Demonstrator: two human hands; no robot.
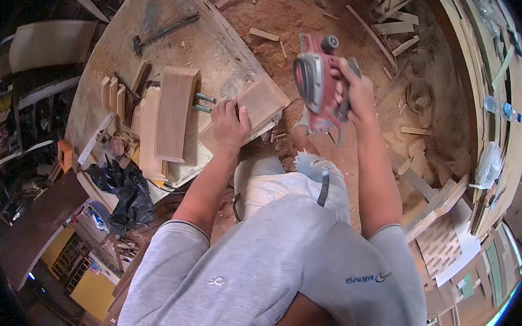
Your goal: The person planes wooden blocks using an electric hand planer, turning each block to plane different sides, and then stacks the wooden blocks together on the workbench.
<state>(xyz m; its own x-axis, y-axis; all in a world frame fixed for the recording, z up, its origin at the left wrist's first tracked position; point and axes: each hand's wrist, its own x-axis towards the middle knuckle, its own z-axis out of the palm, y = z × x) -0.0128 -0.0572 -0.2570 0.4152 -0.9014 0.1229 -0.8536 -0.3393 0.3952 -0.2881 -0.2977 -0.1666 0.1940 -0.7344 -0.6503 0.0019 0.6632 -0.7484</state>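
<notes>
left hand: palm down on the near part of a board, fingers extended and not wrapped round it. board lies at the corner of the bench, nearest the right hand, set at a slant along the edge.

right hand: closed round the grip of a red and grey power tool, black knob at its far end. tool is held off the bench, to the right of the board and apart from it, with the dusty ground behind it; outline slightly blurred. cannot tell whether it is running.

left of the left hand: two green handles, close to the fingers; what they belong to is unclear. next to these, a panel with a darker face, resting on paler wood. further left, short blocks standing side by side. hammer lies toward the far side of the bench.

black bag crumpled by the near left edge. right margin: bottle and clear bag on long planks. offcuts scattered over the ground.
</notes>
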